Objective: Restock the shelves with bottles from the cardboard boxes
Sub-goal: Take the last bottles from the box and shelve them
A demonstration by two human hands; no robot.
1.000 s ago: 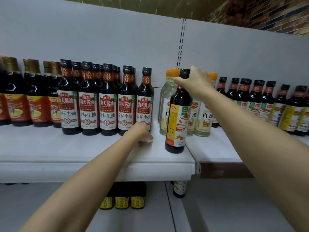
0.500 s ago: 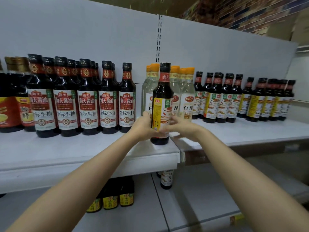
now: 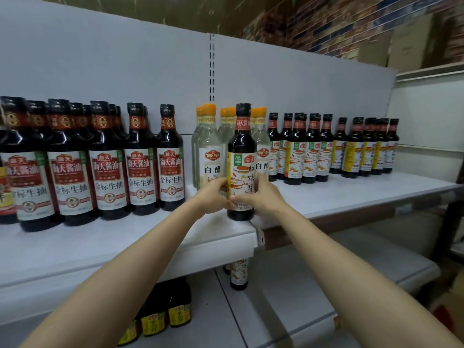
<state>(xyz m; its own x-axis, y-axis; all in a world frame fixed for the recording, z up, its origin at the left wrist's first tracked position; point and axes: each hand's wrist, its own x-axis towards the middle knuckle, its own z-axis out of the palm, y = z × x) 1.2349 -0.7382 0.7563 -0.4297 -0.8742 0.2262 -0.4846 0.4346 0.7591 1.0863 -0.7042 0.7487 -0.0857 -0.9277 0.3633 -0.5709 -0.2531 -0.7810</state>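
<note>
Hands meet on one dark soy sauce bottle [image 3: 241,156] that stands upright at the front edge of the white shelf [image 3: 88,244], right where two shelf boards join. The left hand [image 3: 213,197] curls its fingers round the bottle's left side at the lower part of the label, and the right hand [image 3: 261,197] wraps the right side at the same height, thumb across the front. Each grip is closed on the bottle, whose base looks to sit on the shelf, though the hands hide part of it.

Just behind it stand clear vinegar bottles [image 3: 208,151] with orange caps. To the left runs a row of dark bottles with red and white labels [image 3: 140,167], several deep. To the right, further back on the shelf, is a row of dark bottles with yellow-edged labels [image 3: 311,156] much like the held one.

On the lower shelf [image 3: 288,297], one similar bottle [image 3: 239,273] shows under the join, and yellow-labelled dark bottles [image 3: 165,315] stand to its left. Brown cardboard boxes [image 3: 406,43] sit high at the upper right, against a brick wall [image 3: 326,23].
</note>
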